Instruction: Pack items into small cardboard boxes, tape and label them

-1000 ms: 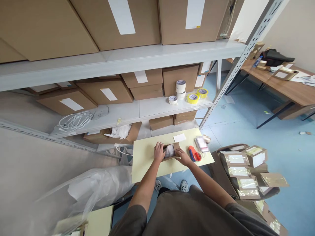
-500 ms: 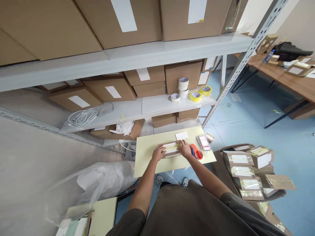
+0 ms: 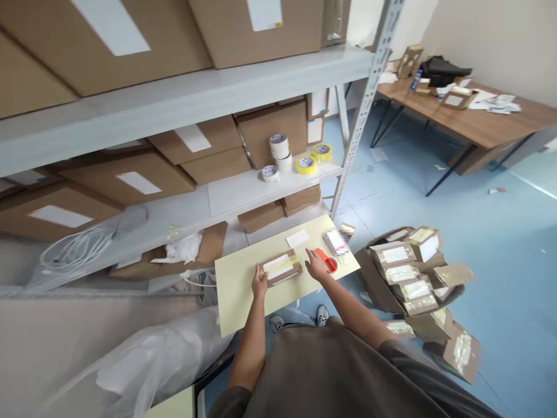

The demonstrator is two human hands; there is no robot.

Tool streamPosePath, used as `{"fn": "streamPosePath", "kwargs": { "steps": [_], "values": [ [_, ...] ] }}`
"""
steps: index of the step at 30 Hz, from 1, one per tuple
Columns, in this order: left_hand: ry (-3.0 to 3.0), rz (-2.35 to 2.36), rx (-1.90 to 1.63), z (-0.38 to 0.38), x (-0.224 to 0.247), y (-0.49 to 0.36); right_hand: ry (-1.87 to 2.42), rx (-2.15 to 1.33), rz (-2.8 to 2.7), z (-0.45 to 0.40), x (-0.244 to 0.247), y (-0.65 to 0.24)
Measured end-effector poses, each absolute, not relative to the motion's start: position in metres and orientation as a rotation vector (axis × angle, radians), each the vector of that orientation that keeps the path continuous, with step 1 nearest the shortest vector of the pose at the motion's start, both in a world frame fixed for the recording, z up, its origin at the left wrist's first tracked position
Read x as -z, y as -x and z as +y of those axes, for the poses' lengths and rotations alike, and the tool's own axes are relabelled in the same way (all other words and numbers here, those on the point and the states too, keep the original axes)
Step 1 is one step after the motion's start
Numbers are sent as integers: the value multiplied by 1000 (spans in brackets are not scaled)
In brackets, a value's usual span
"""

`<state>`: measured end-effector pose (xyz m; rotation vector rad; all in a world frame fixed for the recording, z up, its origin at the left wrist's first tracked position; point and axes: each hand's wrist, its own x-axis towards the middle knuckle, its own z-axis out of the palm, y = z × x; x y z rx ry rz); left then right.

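Observation:
On the pale yellow table (image 3: 235, 290) lies a small cardboard box (image 3: 281, 268) with a white label and clear tape on top. My left hand (image 3: 260, 283) grips its left end, thumb and fingers around the edge. Right of the box, my right hand (image 3: 316, 267) is off it, fingers apart. It is right beside a red tape dispenser (image 3: 326, 261) and partly covers it; whether they touch I cannot tell. A white paper slip (image 3: 297, 238) lies behind the box.
Blurred small packets (image 3: 336, 241) sit at the table's right end. A large carton (image 3: 378, 284) of taped small boxes stands on the floor at right. Tape rolls (image 3: 306, 165) rest on the grey shelf (image 3: 235, 191) ahead. Plastic wrap (image 3: 161, 348) bulges at left.
My right hand has let go of the box's right end and moved right to the tape dispenser. My left hand stays on the box. The view has turned right.

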<state>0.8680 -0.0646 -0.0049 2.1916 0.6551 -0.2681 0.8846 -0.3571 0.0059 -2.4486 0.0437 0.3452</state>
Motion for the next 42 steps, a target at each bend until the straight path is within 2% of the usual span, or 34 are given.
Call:
{"fn": "streamPosePath", "kwargs": {
  "steps": [4, 8, 15, 19, 21, 25, 28, 34, 38, 42],
  "values": [
    [-2241, 692, 262, -62, 12, -877, 2478, -259, 236, -410, 6, -869],
    [-2295, 708, 272, -61, 18, -888, 2434, -462, 352, -441, 19, -867],
    [-2247, 695, 266, -59, 26, -891, 2437, -747, 357, -415, 51, -869],
    [-2221, 686, 228, -65, 27, -883, 2464, -830, 474, -398, 54, -874],
    [-2205, 666, 173, -67, 28, -880, 2490, -798, 443, -397, 48, -882],
    [-2158, 671, 88, -55, 29, -875, 2469, -520, 223, -394, 24, -895],
    [-2128, 723, 35, -30, 29, -871, 2294, -444, -41, -367, 1, -902],
    [-2051, 828, 55, 12, 23, -870, 2055, -595, -423, -245, -33, -918],
    [-2024, 791, 100, 19, 23, -874, 2016, -681, -479, -193, -32, -926],
    [-1981, 799, 161, 28, 27, -866, 1986, -702, -496, -195, -21, -930]
  ]
}}
